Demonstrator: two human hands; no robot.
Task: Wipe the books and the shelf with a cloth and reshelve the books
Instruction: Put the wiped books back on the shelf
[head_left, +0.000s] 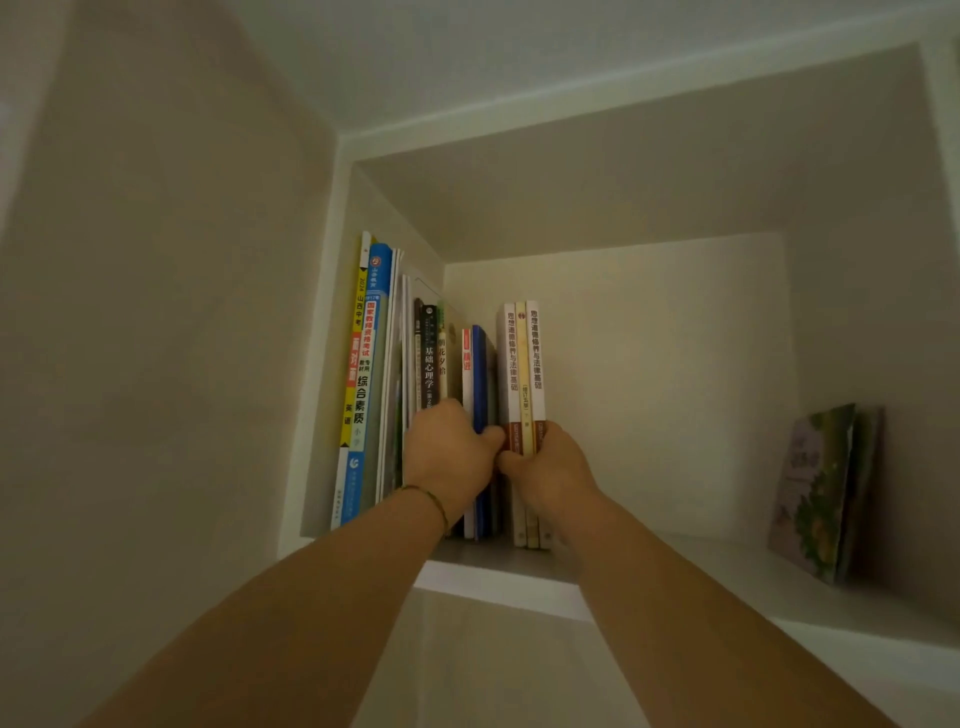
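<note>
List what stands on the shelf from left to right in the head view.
Yellow-spined book → blue-spined book → black-spined book → dark blue book → three white and cream books gripped by the right hand → green picture book leaning far right.

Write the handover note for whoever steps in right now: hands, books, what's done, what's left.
Left hand: fingers curled against the row of upright books.
Right hand: grips the three pale books, upright on the shelf.
Two books lean against the right wall.
No cloth in view; whether anything was wiped cannot be told.
Left, probably: seat these three, then the leaning pair.
</note>
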